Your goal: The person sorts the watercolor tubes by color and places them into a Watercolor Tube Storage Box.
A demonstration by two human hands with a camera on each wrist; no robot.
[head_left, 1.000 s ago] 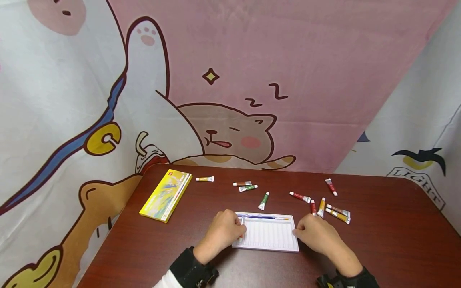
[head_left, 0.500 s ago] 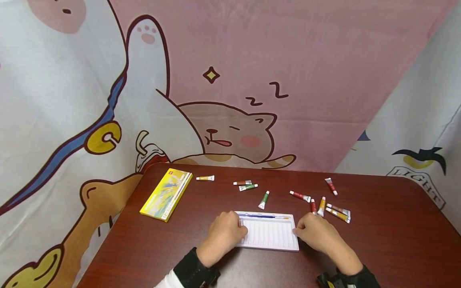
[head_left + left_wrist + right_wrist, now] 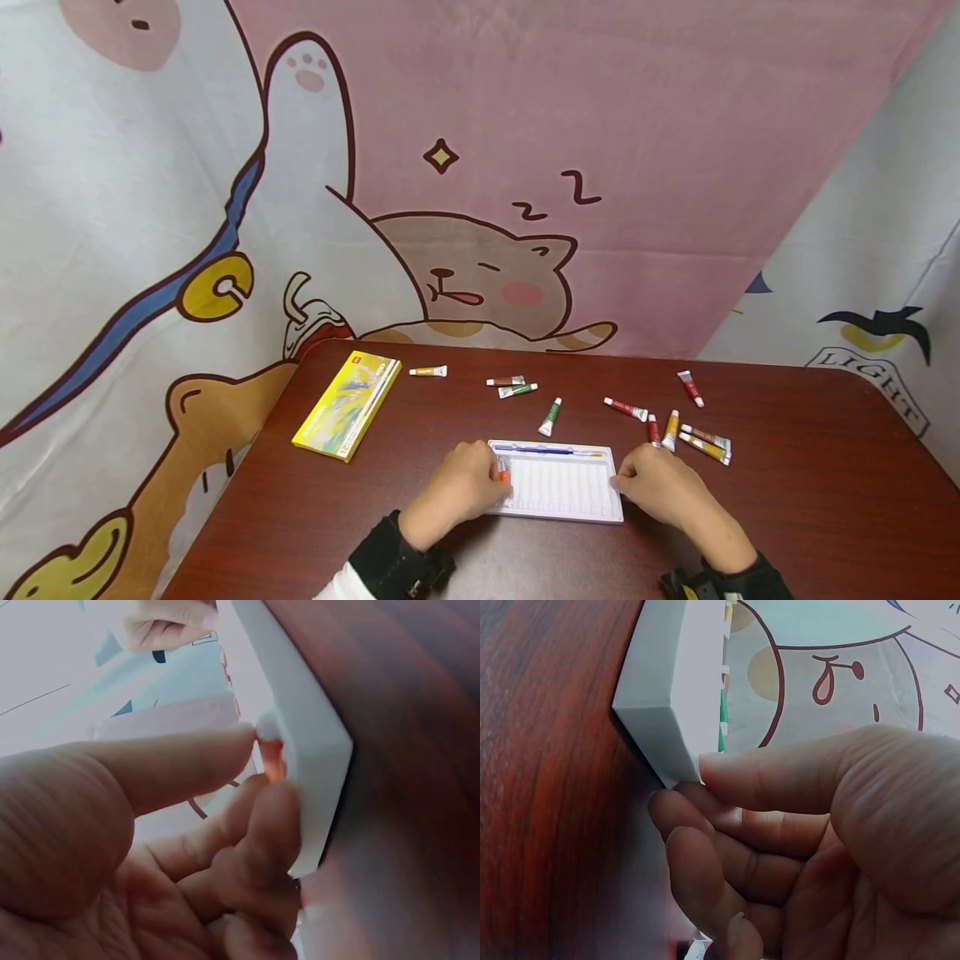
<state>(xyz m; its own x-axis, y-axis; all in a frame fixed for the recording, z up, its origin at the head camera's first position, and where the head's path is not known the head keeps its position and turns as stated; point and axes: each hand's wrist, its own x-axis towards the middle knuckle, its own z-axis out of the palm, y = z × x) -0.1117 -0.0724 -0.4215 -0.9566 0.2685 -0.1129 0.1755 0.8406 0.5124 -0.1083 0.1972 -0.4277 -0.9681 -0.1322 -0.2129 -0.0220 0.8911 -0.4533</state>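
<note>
My left hand [image 3: 459,485]: fingers pinching one orange tube [image 3: 505,477] at the left end of a white tray [image 3: 564,487]. My right hand [image 3: 662,487]: fingers pinching the tray's right edge. Blue brush [image 3: 534,450]: along tray's far side. Yellow box [image 3: 348,406]: on counter [image 3: 315,508], left.

Your left hand [image 3: 459,482] hides much of the left edge of the tray [image 3: 562,485] and part of the orange tube [image 3: 505,477], blurred in the left wrist view. The head view cuts off the near edge of your desk [image 3: 558,567].
</note>
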